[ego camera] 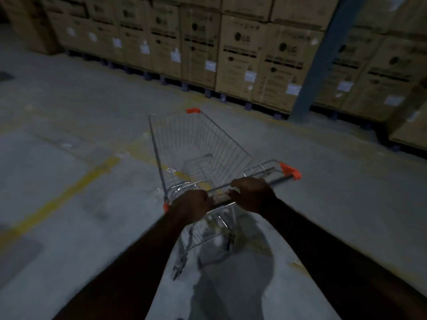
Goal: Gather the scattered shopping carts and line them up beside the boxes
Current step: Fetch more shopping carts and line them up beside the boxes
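While the person leans over it, the silver wire shopping cart with orange plastic corner caps point(203, 144) stands at the centre of the frame on the grey concrete floor point(69, 100). Both hands are wrapped tight round its metal push bar point(280, 180). The left hand point(190, 206) is near the bar's lower left end and the right hand point(251, 195) about the middle, so the bar's right end sticks out bare.

The cart lies straight ahead of the hands. Its long axis runs from the bar up and a little left, nose aimed at the wall of stacked brown cardboard boxes point(242, 61) across the top of the frame. Open floor separates nose and boxes. The right hand sits nearer the stack.

Only 1 cart is in view. I'd judge it needs swinging round to come alongside the boxes rather than nose-on. A faded yellow floor line point(69, 192) runs at lower left.
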